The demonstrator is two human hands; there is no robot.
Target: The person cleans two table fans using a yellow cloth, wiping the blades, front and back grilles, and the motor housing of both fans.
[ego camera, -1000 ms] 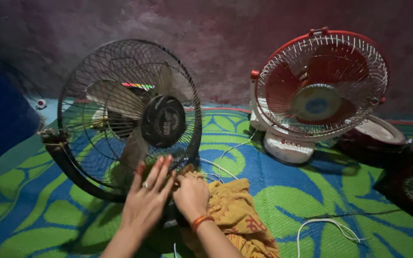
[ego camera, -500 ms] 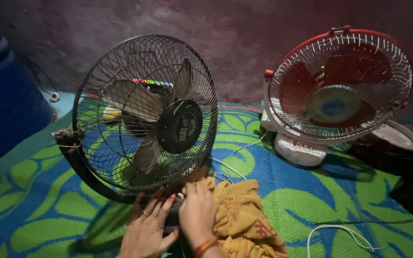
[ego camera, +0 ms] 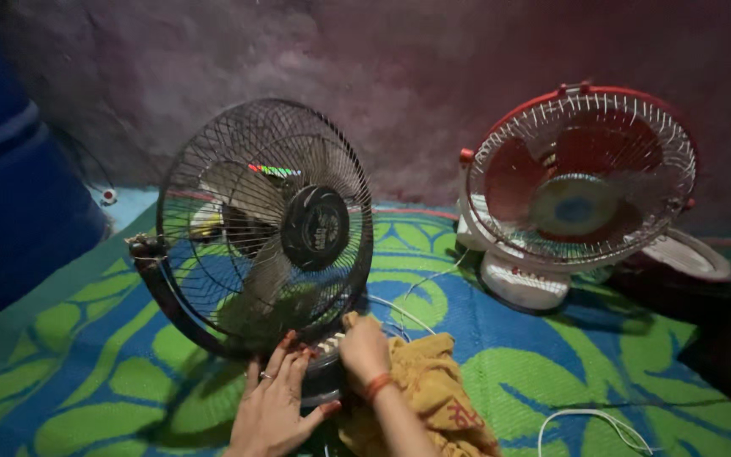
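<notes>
— Where do we have our hands?

— Both at the foot of the black fan (ego camera: 268,224), which stands upright on the green and blue mat (ego camera: 552,364), its round wire cage facing us. Our left hand (ego camera: 279,404) lies flat against the fan's base, fingers spread and pointing up toward the lower rim of the cage, thumb out to the side; it grips nothing. A ring sits on one finger.

— And the right?

— Our right hand (ego camera: 364,349) is curled over the row of pale buttons at the base, with the yellow cloth (ego camera: 420,393) bunched just beside and under it. We cannot tell whether the fingers pinch anything; they are turned away from us.

— What else is around?

— A red and white fan (ego camera: 581,182) stands well apart to the right, against the wall. A white cord (ego camera: 590,416) loops on the mat near the cloth.
</notes>
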